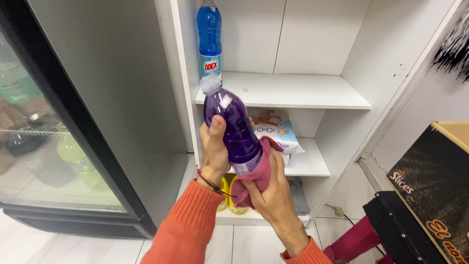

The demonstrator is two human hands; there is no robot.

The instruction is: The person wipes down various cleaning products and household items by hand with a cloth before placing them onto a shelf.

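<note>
Here the purple bottle (pixel 233 124) leans cap-up toward the upper left; left hand (pixel 214 146) closed around its middle, right hand (pixel 273 188) (with pink cloth (pixel 259 171)) closed on its base.

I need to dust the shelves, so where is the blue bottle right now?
In the head view, the blue bottle stands at the left end of the upper white shelf, just above the purple bottle.

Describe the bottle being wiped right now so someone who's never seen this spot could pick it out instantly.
Start at the white shelf unit beside the glass-door fridge. In front of its shelves, the left hand grips a purple bottle while the right hand presses a pink cloth to its base. Unlike the upright blue bottle on the shelf behind, it is purple, tilted and held in the air.
</note>
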